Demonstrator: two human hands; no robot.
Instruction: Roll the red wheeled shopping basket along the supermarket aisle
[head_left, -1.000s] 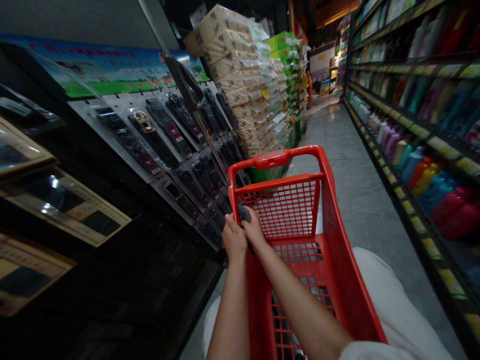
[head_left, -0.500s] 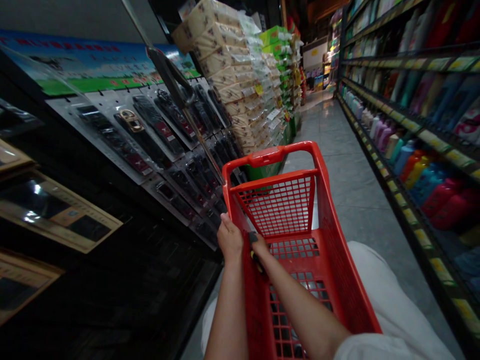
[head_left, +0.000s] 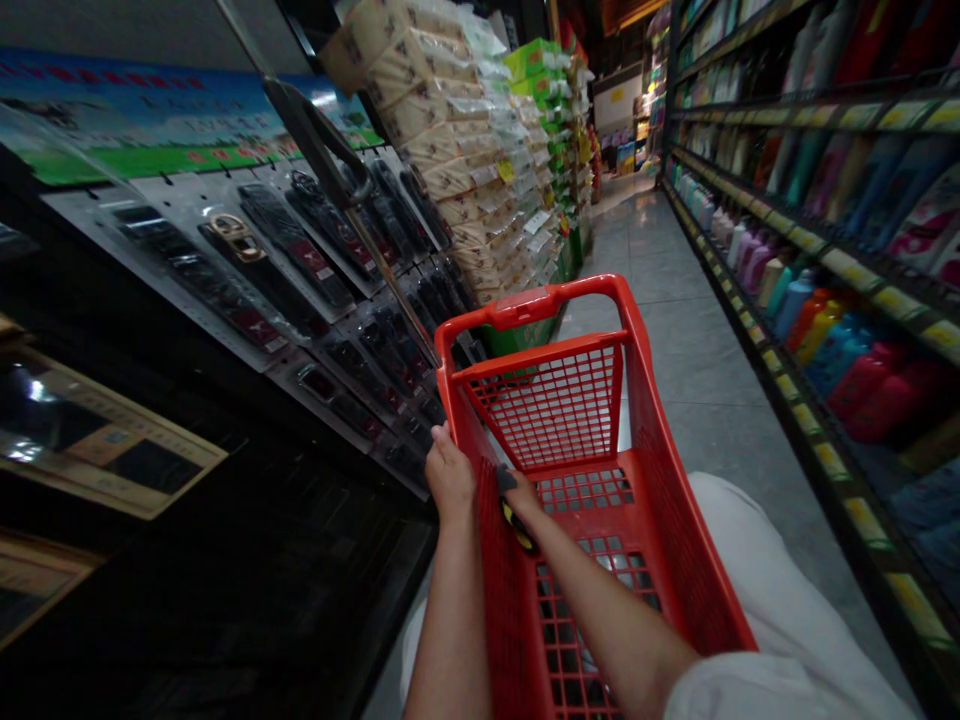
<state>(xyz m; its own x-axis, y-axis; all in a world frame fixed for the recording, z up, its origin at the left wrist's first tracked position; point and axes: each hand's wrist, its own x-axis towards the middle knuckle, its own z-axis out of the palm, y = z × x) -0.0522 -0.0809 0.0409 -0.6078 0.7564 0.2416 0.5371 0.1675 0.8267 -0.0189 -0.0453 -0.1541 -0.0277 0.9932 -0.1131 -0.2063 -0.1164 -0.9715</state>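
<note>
A red plastic shopping cart (head_left: pixel 640 340) stands in front of me in a store aisle. My left hand (head_left: pixel 448 476) is closed over the cart's left rim from the outside. My right hand (head_left: pixel 523 502) is inside the cart, low against its left wall, closed on a small dark item with a yellow patch (head_left: pixel 509 497). The fingers cover most of that item, so I cannot make out its shape. My right forearm runs down the length of the cart. The mesh bottom shows through around it.
Packaged belts (head_left: pixel 247 245) hang on a display panel at left, with flat boxed goods (head_left: pixel 97 450) below. Stacked tissue packs (head_left: pixel 450 150) stand further along. Shelves of coloured bottles (head_left: pixel 825 320) line the right side. The tiled aisle floor (head_left: pixel 675 330) runs ahead.
My right hand has gone from the cart's left rim down into the cart with the dark item. My left hand has stayed on the rim.
</note>
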